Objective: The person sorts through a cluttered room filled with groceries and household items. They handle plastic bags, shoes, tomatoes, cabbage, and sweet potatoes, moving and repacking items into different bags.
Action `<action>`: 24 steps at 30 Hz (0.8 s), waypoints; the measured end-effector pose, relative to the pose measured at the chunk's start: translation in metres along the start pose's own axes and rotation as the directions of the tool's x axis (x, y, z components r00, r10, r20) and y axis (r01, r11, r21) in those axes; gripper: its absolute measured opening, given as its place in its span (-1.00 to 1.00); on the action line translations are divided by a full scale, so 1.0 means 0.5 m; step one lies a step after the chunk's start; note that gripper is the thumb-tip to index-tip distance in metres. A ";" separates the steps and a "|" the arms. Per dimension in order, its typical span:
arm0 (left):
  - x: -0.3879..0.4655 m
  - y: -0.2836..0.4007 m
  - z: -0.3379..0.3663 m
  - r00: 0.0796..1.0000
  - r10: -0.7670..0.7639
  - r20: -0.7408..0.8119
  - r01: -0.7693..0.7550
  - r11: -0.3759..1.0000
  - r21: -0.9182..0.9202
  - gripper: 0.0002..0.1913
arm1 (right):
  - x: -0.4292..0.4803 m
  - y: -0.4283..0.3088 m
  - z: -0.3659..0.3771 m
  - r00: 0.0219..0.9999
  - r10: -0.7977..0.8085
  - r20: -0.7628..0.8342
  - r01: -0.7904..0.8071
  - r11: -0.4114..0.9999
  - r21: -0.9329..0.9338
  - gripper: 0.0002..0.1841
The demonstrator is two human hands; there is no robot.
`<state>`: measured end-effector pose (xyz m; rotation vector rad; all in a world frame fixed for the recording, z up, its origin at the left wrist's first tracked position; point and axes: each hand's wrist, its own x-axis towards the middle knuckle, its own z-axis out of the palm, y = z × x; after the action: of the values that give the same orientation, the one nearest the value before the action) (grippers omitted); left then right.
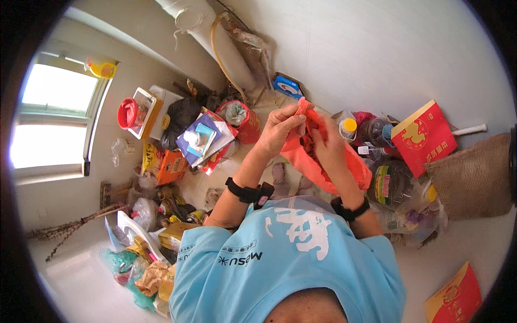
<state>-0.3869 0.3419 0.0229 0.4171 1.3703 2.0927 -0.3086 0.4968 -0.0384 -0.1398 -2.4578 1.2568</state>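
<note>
A red plastic bag hangs between my two hands in front of my chest, its mouth partly open and something dark red inside. My left hand pinches the gathered rim of the bag between thumb and fingers. My right hand is at the bag's opening on the other side, its fingers partly blurred and reaching to the inner edge. Whether those fingers grip the plastic cannot be made out.
Books lie piled beside a red bin and a black bag. Large plastic bottles and a woven sack stand along the right. Bags and a white plastic seat-like piece crowd the lower left. A blue box lies by the wall.
</note>
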 end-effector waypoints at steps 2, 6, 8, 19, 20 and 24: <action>-0.010 0.001 -0.015 1.000 0.005 -0.018 -0.005 1.000 -0.006 -0.69 | -0.052 -0.004 -0.056 0.953 -0.263 -0.149 0.177 0.885 -0.430 -0.38; -0.039 0.009 -0.055 0.996 -0.010 -0.092 0.012 1.000 0.014 -0.68 | -0.104 0.074 -0.084 0.969 0.092 -0.230 -0.220 0.750 -0.624 -0.13; -0.056 0.013 -0.072 0.988 -0.008 -0.153 0.002 0.999 -0.038 -0.67 | -0.116 0.127 -0.076 0.822 0.561 -0.097 -0.550 0.740 -0.387 -0.21; -0.107 -0.010 -0.155 0.939 0.223 -0.262 -0.210 0.975 0.080 -0.86 | 0.012 0.035 -0.019 0.842 0.309 0.443 -0.533 0.342 0.774 -0.72; -0.105 -0.021 -0.153 0.947 0.239 -0.214 -0.230 0.971 0.068 -0.83 | 0.024 0.019 -0.011 0.810 0.351 0.470 -0.584 0.416 0.697 -0.70; -0.088 -0.065 -0.133 0.975 0.153 -0.163 -0.162 0.986 -0.042 -0.77 | 0.047 -0.029 0.010 0.768 0.291 0.571 -0.628 0.521 0.578 -0.58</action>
<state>-0.3797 0.2755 -0.0318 0.3518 1.4063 2.3316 -0.3312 0.4907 -0.0228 -0.3765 -1.9903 2.7138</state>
